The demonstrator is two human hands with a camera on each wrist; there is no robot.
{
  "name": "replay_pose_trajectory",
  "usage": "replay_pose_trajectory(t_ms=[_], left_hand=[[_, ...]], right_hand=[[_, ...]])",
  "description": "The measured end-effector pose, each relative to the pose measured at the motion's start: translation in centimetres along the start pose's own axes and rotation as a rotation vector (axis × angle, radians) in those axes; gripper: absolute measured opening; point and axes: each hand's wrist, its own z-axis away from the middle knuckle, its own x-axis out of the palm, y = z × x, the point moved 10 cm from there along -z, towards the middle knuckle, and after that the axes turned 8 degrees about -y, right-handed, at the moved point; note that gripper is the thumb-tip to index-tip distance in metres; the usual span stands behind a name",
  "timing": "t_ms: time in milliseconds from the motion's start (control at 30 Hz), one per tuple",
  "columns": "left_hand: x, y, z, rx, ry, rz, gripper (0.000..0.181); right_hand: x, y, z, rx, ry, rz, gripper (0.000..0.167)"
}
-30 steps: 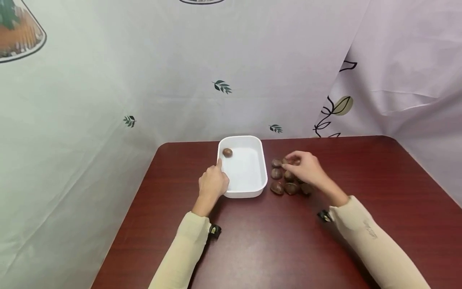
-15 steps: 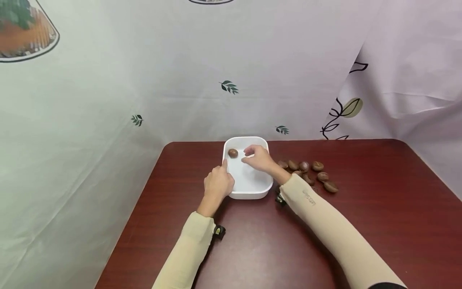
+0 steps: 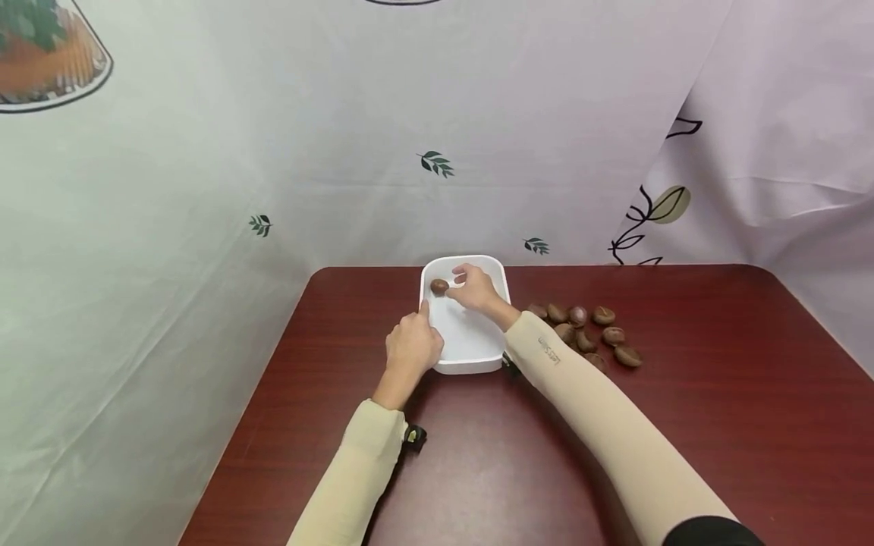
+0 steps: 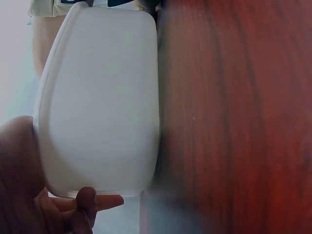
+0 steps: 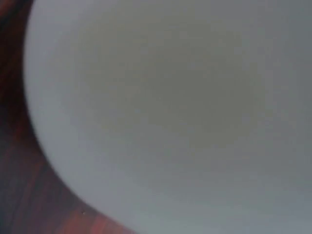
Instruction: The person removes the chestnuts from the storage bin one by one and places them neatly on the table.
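Note:
A white tray stands at the far middle of the table. My left hand grips its left wall, the index finger lying along the rim; the left wrist view shows the hand at the tray's outer corner. One brown nut-like piece lies inside near the far left corner. My right hand reaches over the tray just right of that nut, thumb and fingers parted; nothing shows between them. In the right wrist view the tray is blurred and no fingers show.
Several brown nuts lie in a loose group on the dark red table, right of the tray and beside the right forearm. A printed white curtain hangs behind the table's far edge.
My right hand has moved left from the nut group into the tray, up to the nut at its far left corner. The left hand keeps its place on the tray; the view has shifted slightly.

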Motion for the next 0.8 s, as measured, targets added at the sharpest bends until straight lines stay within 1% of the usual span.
replay_pose_trajectory(t_ms=[100,167,267,367,467,600,800], left_hand=[[-0.1,0.0,0.0,0.007,0.010,0.003,0.058],[-0.2,0.1,0.1,0.015,0.014,0.008,0.059],[-0.2,0.1,0.2,0.022,0.012,0.004,0.059],[-0.2,0.1,0.2,0.022,0.003,-0.003,0.060],[-0.2,0.1,0.1,0.019,-0.013,-0.008,0.061],[-0.2,0.2,0.0,0.023,-0.021,-0.016,0.061],[-0.3,0.4,0.0,0.030,-0.014,-0.017,0.057]], right_hand=[[0.8,0.1,-0.1,-0.009,-0.071,0.054,0.061],[1.4,0.4,-0.2,-0.013,-0.128,0.063,0.067],[2.3,0.8,-0.4,-0.023,-0.194,0.010,0.072],[3.0,0.9,-0.5,-0.026,-0.237,-0.063,0.075],[3.3,1.0,-0.7,-0.021,-0.266,-0.108,0.076],[3.4,1.1,-0.7,-0.024,-0.279,-0.136,0.074],[3.6,0.9,-0.7,-0.059,-0.283,-0.082,0.070]])
